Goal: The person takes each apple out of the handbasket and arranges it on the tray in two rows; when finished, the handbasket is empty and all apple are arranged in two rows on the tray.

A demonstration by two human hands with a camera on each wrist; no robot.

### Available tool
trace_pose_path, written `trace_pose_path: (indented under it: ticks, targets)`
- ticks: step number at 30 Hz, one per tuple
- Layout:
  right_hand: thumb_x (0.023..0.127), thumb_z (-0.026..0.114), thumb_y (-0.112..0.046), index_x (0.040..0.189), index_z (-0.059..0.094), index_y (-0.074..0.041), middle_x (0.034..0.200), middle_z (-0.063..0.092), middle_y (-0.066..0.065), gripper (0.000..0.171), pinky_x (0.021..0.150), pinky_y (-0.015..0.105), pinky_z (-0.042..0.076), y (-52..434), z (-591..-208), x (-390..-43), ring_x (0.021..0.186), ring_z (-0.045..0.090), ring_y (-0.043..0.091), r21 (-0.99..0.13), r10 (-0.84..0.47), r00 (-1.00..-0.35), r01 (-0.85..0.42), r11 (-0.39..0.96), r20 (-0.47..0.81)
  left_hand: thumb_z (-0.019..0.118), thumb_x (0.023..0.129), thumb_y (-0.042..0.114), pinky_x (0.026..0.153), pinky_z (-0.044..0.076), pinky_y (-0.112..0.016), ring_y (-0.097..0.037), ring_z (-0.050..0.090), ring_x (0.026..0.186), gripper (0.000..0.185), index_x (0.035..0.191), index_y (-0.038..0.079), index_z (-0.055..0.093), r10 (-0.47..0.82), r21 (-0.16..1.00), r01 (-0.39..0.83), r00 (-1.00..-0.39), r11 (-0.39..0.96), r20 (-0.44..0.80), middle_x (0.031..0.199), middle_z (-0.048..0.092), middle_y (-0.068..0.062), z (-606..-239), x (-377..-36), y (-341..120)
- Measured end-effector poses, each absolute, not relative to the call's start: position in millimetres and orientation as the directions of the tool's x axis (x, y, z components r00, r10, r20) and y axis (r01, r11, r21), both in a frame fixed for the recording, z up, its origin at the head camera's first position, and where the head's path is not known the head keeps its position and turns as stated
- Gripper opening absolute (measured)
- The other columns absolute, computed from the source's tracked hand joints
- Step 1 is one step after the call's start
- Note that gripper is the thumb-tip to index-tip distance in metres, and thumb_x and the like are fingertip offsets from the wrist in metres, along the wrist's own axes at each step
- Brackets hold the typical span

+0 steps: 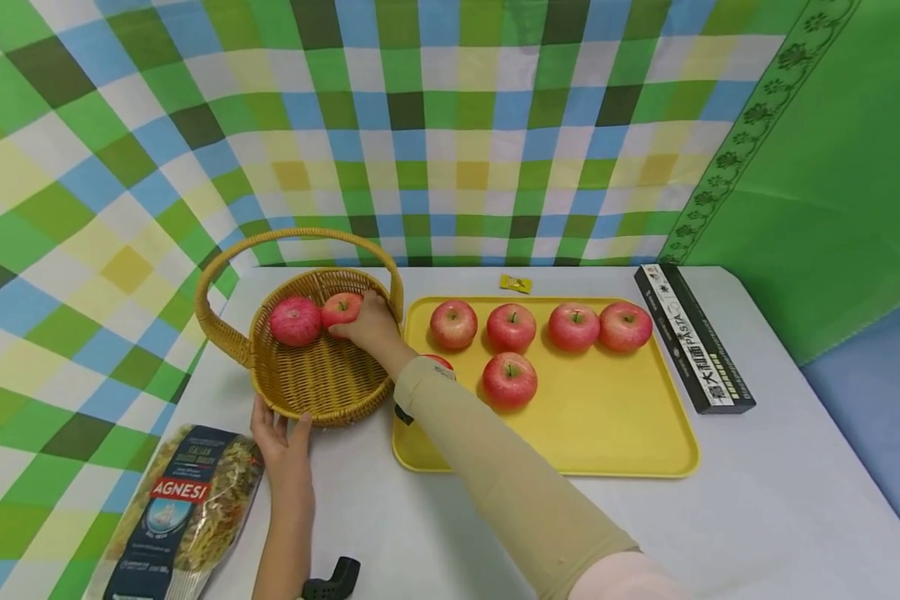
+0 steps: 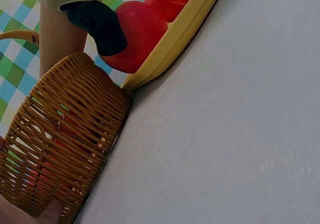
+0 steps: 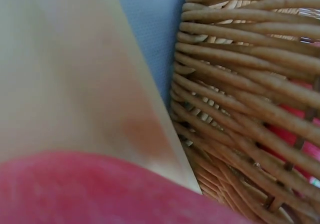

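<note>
My right hand (image 1: 371, 323) holds an apple (image 1: 341, 308) low inside the basket (image 1: 322, 379), beside another apple (image 1: 295, 321). My left hand (image 1: 283, 442), fingers spread, steadies the rim. I should set it down gently so neither bruises.

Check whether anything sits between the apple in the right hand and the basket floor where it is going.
Nothing visible does. The right hand holds an apple inside the basket, beside a second apple; bare wicker lies below. The left hand steadies the near rim.
</note>
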State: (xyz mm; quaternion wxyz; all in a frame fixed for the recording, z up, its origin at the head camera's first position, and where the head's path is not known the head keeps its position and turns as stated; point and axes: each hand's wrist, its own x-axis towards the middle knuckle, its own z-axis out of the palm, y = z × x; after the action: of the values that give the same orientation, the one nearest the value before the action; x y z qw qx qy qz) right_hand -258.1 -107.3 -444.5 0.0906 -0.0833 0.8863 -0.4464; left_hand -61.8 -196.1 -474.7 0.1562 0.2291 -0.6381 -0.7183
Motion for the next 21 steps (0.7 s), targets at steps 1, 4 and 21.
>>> trace_pose_path:
  ticks: [1,4,21]
  targets:
    - [0.077,0.081,-0.035,0.136,0.040,-0.001,0.126,0.052,0.011,0.080,0.092,0.027,0.048,-107.2,-445.2,-258.4,0.110,0.056,0.020,-0.807,-0.229,-0.970,-0.069,0.586,-0.084,0.052,0.100,0.016,0.116,0.018,-0.035,-0.018,0.002,0.146,0.075,0.153,0.035,0.001,-0.516,0.988,-0.066,-0.847,-0.138,-0.129,0.159,-0.001,0.009,-474.4,-61.6,-195.8]
    - [0.077,0.082,-0.034,0.134,0.043,0.000,0.123,0.054,0.010,0.077,0.090,0.026,0.049,-106.8,-447.0,-258.8,0.107,0.056,0.019,-0.813,-0.238,-0.969,-0.082,0.577,-0.071,0.052,0.100,0.016,0.116,0.018,-0.035,-0.017,0.002,0.146,0.075,0.153,0.035,0.002,-0.516,0.989,-0.065,-0.847,-0.135,-0.126,0.159,-0.001,0.009,-473.9,-61.1,-195.2]
    - [0.075,0.082,-0.038,0.126,0.051,-0.004,0.115,0.056,0.006,0.069,0.083,0.025,0.051,-101.6,-433.8,-246.6,0.097,0.059,0.017,-0.780,-0.281,-0.960,-0.172,0.601,-0.005,0.052,0.100,0.017,0.116,0.018,-0.035,-0.017,0.003,0.146,0.075,0.153,0.036,0.002,-0.511,0.991,-0.065,-0.852,-0.115,-0.115,0.159,-0.001,0.010,-472.0,-59.4,-195.3]
